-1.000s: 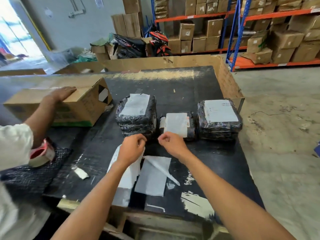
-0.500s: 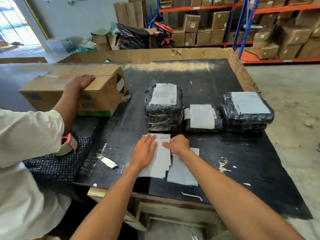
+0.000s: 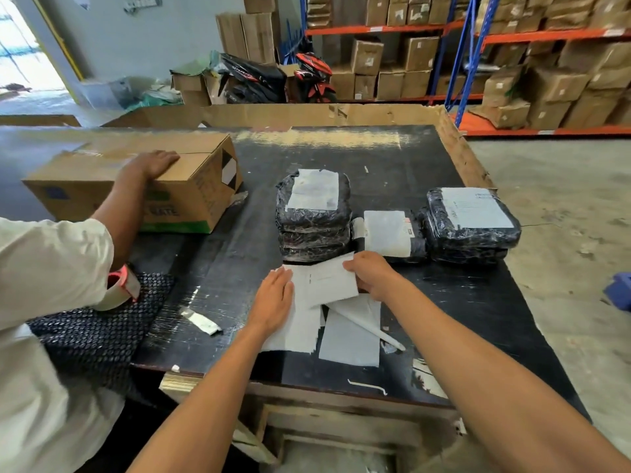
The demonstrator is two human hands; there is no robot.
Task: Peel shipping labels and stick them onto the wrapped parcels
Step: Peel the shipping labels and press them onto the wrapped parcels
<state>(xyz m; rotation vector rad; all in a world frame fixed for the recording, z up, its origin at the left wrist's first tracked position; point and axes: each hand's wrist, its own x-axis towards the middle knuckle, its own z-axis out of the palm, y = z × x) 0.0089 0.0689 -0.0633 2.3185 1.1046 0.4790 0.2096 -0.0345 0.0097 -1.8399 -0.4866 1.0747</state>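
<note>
Three black-wrapped parcels lie in a row on the black table point(image 3: 392, 155): a tall stack point(image 3: 312, 230) on the left, a small one point(image 3: 418, 245) in the middle, a wide one point(image 3: 473, 233) on the right. Each carries a white label on top. In front of them my right hand point(image 3: 372, 276) grips the right edge of a white shipping label point(image 3: 329, 283), tilted and raised a little. My left hand point(image 3: 273, 298) lies flat with straight fingers on the pile of label sheets point(image 3: 295, 331) beneath it.
Another person at the left rests a hand point(image 3: 155, 162) on a cardboard box point(image 3: 191, 196) and has a tape roll point(image 3: 119, 290) at the elbow. Bubble wrap point(image 3: 92, 332), a backing sheet point(image 3: 350, 339) and paper scraps point(image 3: 201, 322) lie near the front edge. Shelving with cartons stands behind.
My hands came down from in front of the middle parcel to the label pile. My right hand took hold of the top label and lifted its right edge, turning it.
</note>
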